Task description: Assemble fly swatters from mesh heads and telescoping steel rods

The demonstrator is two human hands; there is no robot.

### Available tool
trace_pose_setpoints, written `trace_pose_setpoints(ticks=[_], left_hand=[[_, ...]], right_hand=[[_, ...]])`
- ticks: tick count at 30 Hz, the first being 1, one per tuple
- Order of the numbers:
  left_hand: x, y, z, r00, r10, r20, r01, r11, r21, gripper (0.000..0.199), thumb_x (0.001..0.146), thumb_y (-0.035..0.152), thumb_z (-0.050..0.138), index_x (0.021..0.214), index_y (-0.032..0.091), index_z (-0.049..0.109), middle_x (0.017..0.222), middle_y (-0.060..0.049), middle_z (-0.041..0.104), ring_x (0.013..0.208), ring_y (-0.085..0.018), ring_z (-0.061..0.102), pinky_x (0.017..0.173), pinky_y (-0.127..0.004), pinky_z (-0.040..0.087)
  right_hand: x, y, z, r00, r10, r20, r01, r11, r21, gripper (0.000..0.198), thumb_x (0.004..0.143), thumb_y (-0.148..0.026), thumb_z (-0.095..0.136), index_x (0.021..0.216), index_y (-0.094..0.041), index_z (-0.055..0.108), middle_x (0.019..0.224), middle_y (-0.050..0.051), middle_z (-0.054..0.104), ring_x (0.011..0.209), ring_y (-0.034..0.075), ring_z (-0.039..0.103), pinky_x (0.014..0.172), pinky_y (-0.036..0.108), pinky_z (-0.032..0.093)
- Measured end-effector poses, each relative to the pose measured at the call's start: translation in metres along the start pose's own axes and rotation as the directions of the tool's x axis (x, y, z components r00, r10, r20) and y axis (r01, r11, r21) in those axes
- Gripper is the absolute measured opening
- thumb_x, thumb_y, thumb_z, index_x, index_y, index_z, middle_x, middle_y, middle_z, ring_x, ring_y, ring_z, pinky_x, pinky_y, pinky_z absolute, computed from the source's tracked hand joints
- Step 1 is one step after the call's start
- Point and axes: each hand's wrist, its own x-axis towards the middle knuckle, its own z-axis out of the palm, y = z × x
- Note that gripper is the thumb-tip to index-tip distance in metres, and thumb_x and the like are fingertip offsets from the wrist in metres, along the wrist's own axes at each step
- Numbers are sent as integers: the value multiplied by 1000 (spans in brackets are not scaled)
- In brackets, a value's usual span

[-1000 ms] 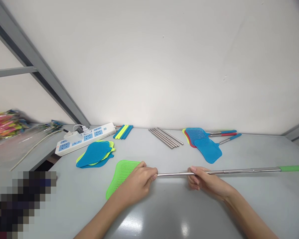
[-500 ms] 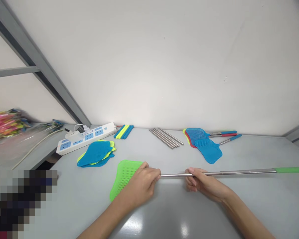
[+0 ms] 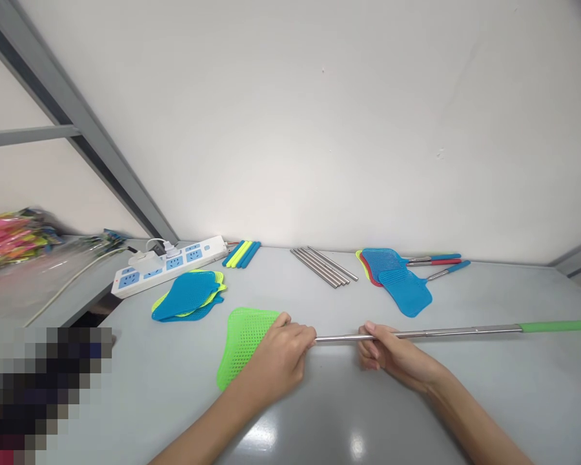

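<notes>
A fly swatter (image 3: pixel 445 333) with a green perforated head, a metal telescopic shaft and a green grip lies level across the view between both hands. My left hand (image 3: pixel 285 349) is closed around the neck where head and shaft meet, and hides that joint. Further along, my right hand (image 3: pixel 385 352) pinches the thin shaft between thumb and fingers, palm turned up. To the right of it the shaft extends in thicker sections to the green grip. Beyond the hands lie several loose metal tubes (image 3: pixel 323 267).
Blue and yellow swatter heads (image 3: pixel 188 297) are stacked at left, near a white power strip (image 3: pixel 169 266) with plugs. Several blue and yellow grip sleeves (image 3: pixel 242 254) lie behind. Short swatters (image 3: pixel 407 294) are piled at right. Plastic-bagged goods (image 3: pixel 14 239) sit far left; a wall stands behind.
The green grip end has shifted left, and the shaft stretch beyond my right hand looks shorter. Both hands keep their hold and have barely moved.
</notes>
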Motion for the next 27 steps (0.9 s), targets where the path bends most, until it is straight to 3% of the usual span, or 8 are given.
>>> trace_pose_setpoints(ticks=[27], left_hand=[[1, 1, 7, 997, 33, -63, -27, 996, 88, 25, 81, 7, 28, 63, 17, 41, 57, 1, 49, 53, -13, 38, 63, -30, 27]], right_hand=[[8, 12, 8, 999, 12, -49, -7, 993, 116, 42, 85, -39, 28, 53, -16, 41, 53, -2, 34, 50, 11, 39, 57, 29, 30]])
